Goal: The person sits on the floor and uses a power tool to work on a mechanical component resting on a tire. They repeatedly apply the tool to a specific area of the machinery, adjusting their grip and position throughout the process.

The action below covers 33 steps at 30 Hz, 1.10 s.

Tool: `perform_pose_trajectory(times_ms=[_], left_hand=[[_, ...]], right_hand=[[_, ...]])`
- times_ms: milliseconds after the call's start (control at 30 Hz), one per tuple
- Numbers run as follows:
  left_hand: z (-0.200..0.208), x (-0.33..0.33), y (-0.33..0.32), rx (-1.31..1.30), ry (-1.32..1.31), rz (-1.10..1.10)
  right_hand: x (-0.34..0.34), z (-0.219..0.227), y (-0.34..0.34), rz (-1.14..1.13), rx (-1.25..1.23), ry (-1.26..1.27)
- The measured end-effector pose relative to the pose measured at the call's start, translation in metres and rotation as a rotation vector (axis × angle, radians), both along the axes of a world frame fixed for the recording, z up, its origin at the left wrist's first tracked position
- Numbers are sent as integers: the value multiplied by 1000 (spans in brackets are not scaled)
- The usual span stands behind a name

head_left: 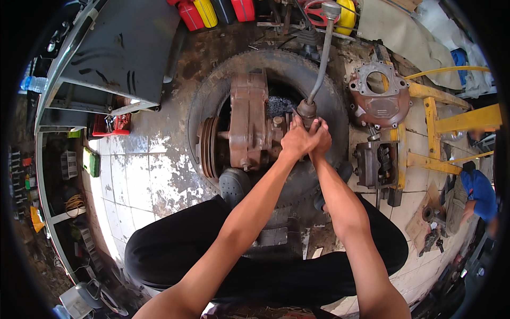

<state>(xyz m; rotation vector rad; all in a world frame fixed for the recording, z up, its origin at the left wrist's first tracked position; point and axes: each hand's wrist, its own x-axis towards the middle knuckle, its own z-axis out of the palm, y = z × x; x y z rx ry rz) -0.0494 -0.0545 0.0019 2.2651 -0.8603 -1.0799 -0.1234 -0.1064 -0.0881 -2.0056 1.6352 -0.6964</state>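
Both your hands are on it now: your left hand (296,139) and your right hand (320,139) are pressed together, fingers wrapped tight in a closed grip around the base of the gear lever (319,64) where it meets the rusty gearbox (249,125); the two hands overlap, so which fingers sit on top I cannot tell. The gearbox lies on its side in the hollow of the big truck tyre (212,95), its grooved pulley (206,146) facing the tyre's left wall; the lever rises from the gearbox's right end, bends away from you and ends in a grey knob (331,9) beyond the tyre's far rim. You are standing right against the tyre's near edge in black trousers (175,250), one dark shoe (234,184) resting on the rubber (the other is mostly hidden behind your right forearm). Just right of the tyre a reddish housing cover (380,95) with a round opening lies on the floor, and nearer you, still right of the tyre, sits a smaller open gear case (376,164) showing its cogs; both lean against a yellow steel frame (435,125). Beyond the tyre stands a row of red and yellow jerrycans (204,11); to the tyre's left, a dark metal panel (117,48) over pale, stained floor tiles (138,175). Far right of the tyre, a person in a blue sleeve (481,191) crouches.
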Motion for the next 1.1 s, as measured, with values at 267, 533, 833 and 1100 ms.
perform_pose_trajectory(times_ms=[267,533,833,1100], left_hand=[[10,-20,13,30,-129,-103],[2,-24,28,-54,-181,-139],[-3,-26,22,-149,-407,-233],[-16,-30,26,-189,-404,-181]], right_hand=[[-7,-14,-1,13,-44,-115],[-8,-11,0,12,-87,-90],[-9,-9,0,16,-77,-132],[-9,-12,0,33,-70,-132]])
